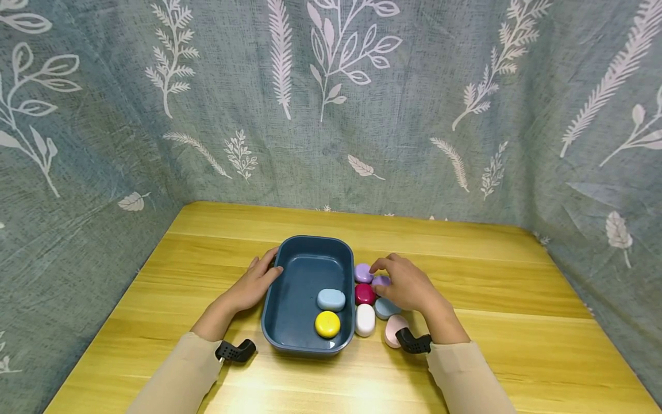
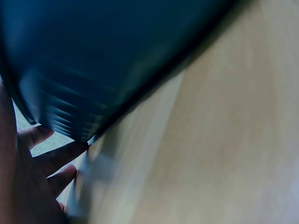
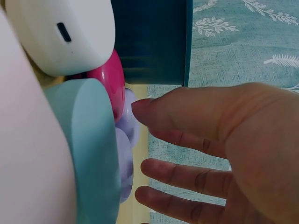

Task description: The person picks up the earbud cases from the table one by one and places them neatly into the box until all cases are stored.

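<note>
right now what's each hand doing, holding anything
Left hand: open, fingers resting on the blue bin's left rim.
Right hand: open, fingers by the purple case, grip not closed.

Wooden table [image 1: 465, 345] bears blue tub [image 1: 289, 322], coloured cases [image 1: 365, 319].

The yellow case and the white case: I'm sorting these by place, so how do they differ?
The yellow case is round and lies inside the blue tub; the white case is a longer oval and lies on the table just outside the tub's right wall. Yellow sits beside a light blue case in the tub; white sits below a magenta case. Both are smooth, rounded, and untouched by either hand.
</note>
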A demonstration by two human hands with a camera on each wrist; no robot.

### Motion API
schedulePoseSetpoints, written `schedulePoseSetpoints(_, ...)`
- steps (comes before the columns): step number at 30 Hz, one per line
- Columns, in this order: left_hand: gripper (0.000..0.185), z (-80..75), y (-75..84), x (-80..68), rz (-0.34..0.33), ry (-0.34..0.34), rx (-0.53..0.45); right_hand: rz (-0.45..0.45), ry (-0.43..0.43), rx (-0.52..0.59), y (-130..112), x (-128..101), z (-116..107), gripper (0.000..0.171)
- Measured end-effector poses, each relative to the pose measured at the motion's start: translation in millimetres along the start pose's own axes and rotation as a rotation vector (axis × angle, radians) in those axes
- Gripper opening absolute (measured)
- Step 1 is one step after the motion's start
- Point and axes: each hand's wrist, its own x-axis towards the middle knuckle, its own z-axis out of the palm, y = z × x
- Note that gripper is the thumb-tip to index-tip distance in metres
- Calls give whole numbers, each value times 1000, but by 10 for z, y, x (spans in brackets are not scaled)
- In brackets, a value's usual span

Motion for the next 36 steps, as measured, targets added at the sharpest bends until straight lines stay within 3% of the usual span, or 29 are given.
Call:
schedulePoseSetpoints(22,58,-6,1,-1,30,-4,-9,-2,-34,-29,37,17,28,23)
schedulePoseSetpoints(36,58,-8,4,-1,8,-7,-5,30,-48,-31,36,38,67,27)
